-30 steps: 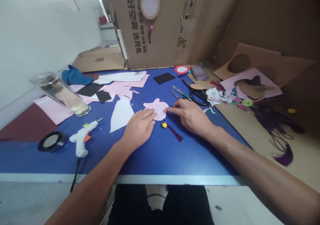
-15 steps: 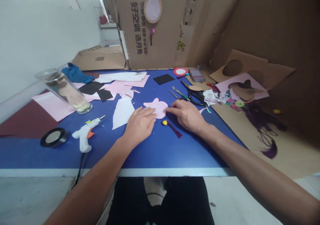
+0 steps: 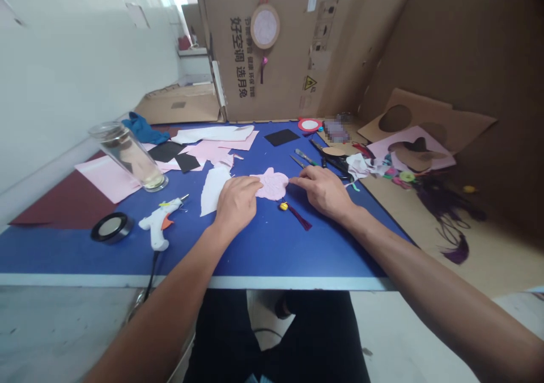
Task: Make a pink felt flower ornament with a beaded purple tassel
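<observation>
The left hand (image 3: 238,201) has slid back to the left end of the pale pink, lobed, paper-like cutout (image 3: 275,186), uncovering more of the cutout's lower side.

Left hand (image 3: 237,200) touches cutout (image 3: 274,184) (pink).

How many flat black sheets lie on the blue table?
3: one black sheet beyond the lobed pink cutout, another and a third right of the clear cylindrical bottle; others may be hidden.
</observation>
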Demonstrator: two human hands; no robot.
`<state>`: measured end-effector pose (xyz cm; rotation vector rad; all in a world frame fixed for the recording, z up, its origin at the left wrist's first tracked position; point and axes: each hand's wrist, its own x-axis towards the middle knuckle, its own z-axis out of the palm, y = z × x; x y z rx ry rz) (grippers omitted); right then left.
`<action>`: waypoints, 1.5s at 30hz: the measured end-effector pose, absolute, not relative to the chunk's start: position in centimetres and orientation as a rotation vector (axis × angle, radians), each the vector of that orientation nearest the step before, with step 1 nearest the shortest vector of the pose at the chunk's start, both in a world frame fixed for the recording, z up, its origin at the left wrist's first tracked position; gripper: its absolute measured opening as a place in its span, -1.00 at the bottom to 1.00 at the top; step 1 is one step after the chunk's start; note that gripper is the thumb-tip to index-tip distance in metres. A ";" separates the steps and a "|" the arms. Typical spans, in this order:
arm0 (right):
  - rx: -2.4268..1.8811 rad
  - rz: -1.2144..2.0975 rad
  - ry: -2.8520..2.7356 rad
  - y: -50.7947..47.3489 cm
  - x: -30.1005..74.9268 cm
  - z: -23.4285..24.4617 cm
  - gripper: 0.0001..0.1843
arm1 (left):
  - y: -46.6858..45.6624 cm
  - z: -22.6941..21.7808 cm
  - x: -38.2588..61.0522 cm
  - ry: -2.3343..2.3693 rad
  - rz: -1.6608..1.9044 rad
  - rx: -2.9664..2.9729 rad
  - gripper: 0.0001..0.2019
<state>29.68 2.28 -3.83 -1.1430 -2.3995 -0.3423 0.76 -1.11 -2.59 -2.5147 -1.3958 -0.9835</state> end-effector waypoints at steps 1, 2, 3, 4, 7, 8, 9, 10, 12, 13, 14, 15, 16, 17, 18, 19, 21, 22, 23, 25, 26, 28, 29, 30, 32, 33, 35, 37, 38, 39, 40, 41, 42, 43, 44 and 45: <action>-1.137 -0.351 -2.405 2.3 29.6 -3.9 -0.45 | -1.0 -2.7 0.7 -1.402 -0.955 -2.528 -0.57; -1.134 -0.358 -2.407 2.4 29.5 -3.9 -0.45 | -0.9 -2.8 0.7 -1.411 -0.930 -2.533 -0.55; -1.129 -0.360 -2.407 2.4 29.4 -4.0 -0.45 | -0.8 -2.8 0.6 -1.418 -0.906 -2.535 -0.54; -1.122 -0.360 -2.407 2.5 29.4 -4.1 -0.46 | -0.8 -2.9 0.5 -1.421 -0.879 -2.540 -0.53; -1.094 -0.357 -2.408 2.5 29.3 -4.3 -0.47 | -0.8 -3.0 0.4 -1.392 -0.779 -2.582 -0.50; -1.086 -0.361 -2.408 2.5 29.3 -4.4 -0.47 | -0.8 -3.1 0.4 -1.376 -0.747 -2.596 -0.50; -1.079 -0.368 -2.407 2.5 29.3 -4.5 -0.48 | -0.8 -3.2 0.4 -1.357 -0.718 -2.608 -0.49; -1.071 -0.378 -2.406 2.6 29.3 -4.5 -0.49 | -0.9 -3.3 0.4 -1.337 -0.693 -2.619 -0.49; -1.057 -0.405 -2.398 2.6 29.2 -4.7 -0.50 | -0.9 -3.5 0.6 -1.300 -0.654 -2.634 -0.49; -1.051 -0.417 -2.394 2.6 29.2 -4.7 -0.50 | -1.0 -3.5 0.6 -1.285 -0.638 -2.641 -0.49; -1.048 -0.426 -2.389 2.6 29.2 -4.8 -0.51 | -1.0 -3.6 0.7 -1.272 -0.618 -2.651 -0.50; -1.048 -0.429 -2.387 2.6 29.2 -4.8 -0.51 | -1.0 -3.6 0.8 -1.262 -0.597 -2.661 -0.51; -1.051 -0.430 -2.385 2.6 29.2 -4.8 -0.51 | -1.1 -3.6 0.9 -1.256 -0.578 -2.668 -0.52; -1.056 -0.428 -2.385 2.6 29.2 -4.8 -0.51 | -1.1 -3.6 1.0 -1.253 -0.567 -2.671 -0.54; -1.062 -0.425 -2.386 2.6 29.2 -4.8 -0.50 | -1.1 -3.6 1.0 -1.251 -0.566 -2.670 -0.54; -1.068 -0.420 -2.389 2.6 29.2 -4.8 -0.49 | -1.1 -3.6 1.1 -1.249 -0.577 -2.665 -0.54; -1.067 -0.399 -2.411 2.5 29.3 -4.6 -0.48 | -1.2 -3.6 1.2 -1.235 -0.608 -2.661 -0.51; -1.056 -0.382 -2.435 2.5 29.3 -4.5 -0.47 | -1.2 -3.6 1.3 -1.226 -0.611 -2.666 -0.51; -1.039 -0.362 -2.466 2.5 29.3 -4.4 -0.46 | -1.2 -3.6 1.3 -1.221 -0.604 -2.673 -0.52; -0.996 -0.328 -2.525 2.4 29.2 -4.1 -0.45 | -1.2 -3.6 1.3 -1.221 -0.580 -2.685 -0.55; -0.977 -0.317 -2.549 2.3 29.1 -4.0 -0.45 | -1.2 -3.6 1.4 -1.226 -0.579 -2.686 -0.55; -0.954 -0.304 -2.581 2.3 29.1 -3.9 -0.45 | -1.3 -3.6 1.4 -1.235 -0.597 -2.678 -0.54; -0.950 -0.299 -2.593 2.3 29.0 -3.9 -0.45 | -1.3 -3.6 1.5 -1.236 -0.601 -2.677 -0.54; -0.949 -0.291 -2.604 2.3 29.0 -3.9 -0.45 | -1.3 -3.5 1.5 -1.238 -0.597 -2.678 -0.54; -0.967 -0.284 -2.599 2.4 29.1 -4.0 -0.47 | -1.4 -3.5 1.6 -1.244 -0.584 -2.683 -0.55; -0.983 -0.288 -2.584 2.5 29.2 -4.1 -0.47 | -1.4 -3.4 1.6 -1.246 -0.581 -2.685 -0.55; -1.001 -0.298 -2.556 2.5 29.4 -4.3 -0.46 | -1.4 -3.5 1.7 -1.242 -0.586 -2.690 -0.53; -0.983 -0.297 -2.564 2.5 29.6 -4.4 -0.46 | -1.4 -3.6 1.7 -1.231 -0.585 -2.701 -0.51; -0.967 -0.297 -2.581 2.5 29.6 -4.4 -0.47 | -1.3 -3.6 1.8 -1.228 -0.582 -2.706 -0.51; -0.955 -0.300 -2.597 2.4 29.6 -4.4 -0.47 | -1.3 -3.7 1.8 -1.229 -0.581 -2.709 -0.52; -0.949 -0.310 -2.607 2.3 29.5 -4.3 -0.47 | -1.3 -3.7 1.8 -1.232 -0.582 -2.710 -0.52; -0.951 -0.325 -2.612 2.3 29.4 -4.3 -0.47 | -1.3 -3.7 1.8 -1.237 -0.586 -2.711 -0.52; -0.957 -0.341 -2.615 2.2 29.3 -4.2 -0.46 | -1.3 -3.8 1.9 -1.242 -0.592 -2.713 -0.51; -0.961 -0.354 -2.617 2.1 29.2 -4.1 -0.46 | -1.3 -3.8 1.9 -1.245 -0.598 -2.717 -0.51; -0.962 -0.363 -2.622 2.0 29.2 -4.1 -0.45 | -1.3 -3.8 1.9 -1.248 -0.601 -2.722 -0.51; -0.960 -0.369 -2.629 2.0 29.1 -4.0 -0.45 | -1.3 -3.8 2.0 -1.249 -0.602 -2.726 -0.51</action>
